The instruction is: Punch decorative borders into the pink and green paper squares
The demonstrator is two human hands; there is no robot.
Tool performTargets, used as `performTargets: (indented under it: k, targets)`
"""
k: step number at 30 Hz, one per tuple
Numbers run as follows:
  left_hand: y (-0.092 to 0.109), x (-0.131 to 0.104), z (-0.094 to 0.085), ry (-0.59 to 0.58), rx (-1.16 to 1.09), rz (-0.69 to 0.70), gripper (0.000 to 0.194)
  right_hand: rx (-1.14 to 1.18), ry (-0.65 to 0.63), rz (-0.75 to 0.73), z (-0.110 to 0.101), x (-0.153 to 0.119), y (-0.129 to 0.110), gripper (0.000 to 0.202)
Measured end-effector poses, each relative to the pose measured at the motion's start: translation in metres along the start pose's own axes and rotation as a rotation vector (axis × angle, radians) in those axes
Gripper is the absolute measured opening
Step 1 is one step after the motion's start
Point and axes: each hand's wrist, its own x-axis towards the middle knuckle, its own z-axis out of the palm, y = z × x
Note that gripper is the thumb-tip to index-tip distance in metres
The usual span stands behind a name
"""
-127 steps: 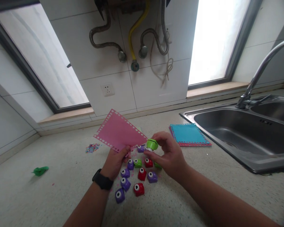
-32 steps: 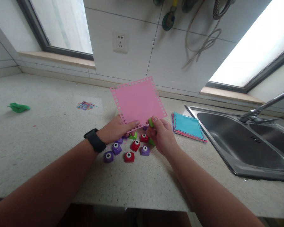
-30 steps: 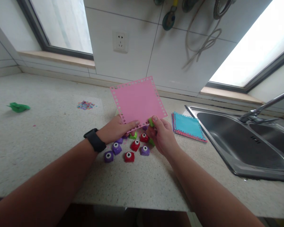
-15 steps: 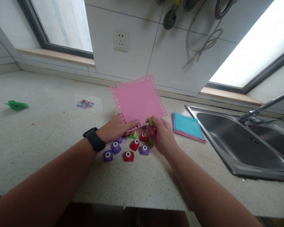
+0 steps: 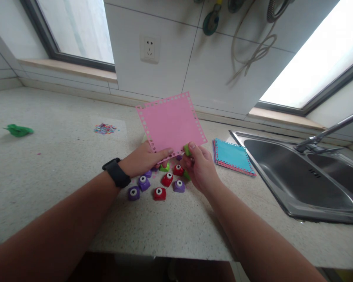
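Observation:
A pink sheet of paper [image 5: 172, 123] with small shapes punched along its edges is held up above the counter. My left hand [image 5: 150, 156] pinches its lower left edge, thumb on top. In my right hand [image 5: 201, 166], a green craft punch [image 5: 187, 149] is gripped at the sheet's lower right edge, partly hidden by the fingers. Below the sheet lie several more punches, among them a red punch [image 5: 159, 193], a purple punch [image 5: 133, 193] and another purple punch [image 5: 179, 186]. Some of these are partly covered by my hands and the paper.
To the right a stack of punched sheets, blue on top [image 5: 233, 156], lies beside a steel sink [image 5: 300, 176] with a faucet [image 5: 314, 141]. Colourful paper bits [image 5: 105, 128] are heaped at the left. Farther left lies a crumpled green thing [image 5: 19, 131].
Almost nothing differs. The whole view has shifted very slightly, while both hands keep their hold on the pink sheet and the green craft punch.

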Motion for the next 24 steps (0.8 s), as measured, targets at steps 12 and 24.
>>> performTargets:
  k: [12,24]
  targets:
    - [-0.0002,-0.0004,0.0009,0.005,0.012,-0.006,0.040,0.000,0.024,-0.007,0.0010,-0.0003,-0.0018,0.039]
    - [0.0024,-0.0002,-0.0005,-0.017,0.046,0.031,0.039,0.036,0.004,-0.012,0.0019,-0.0002,-0.0015,0.037]
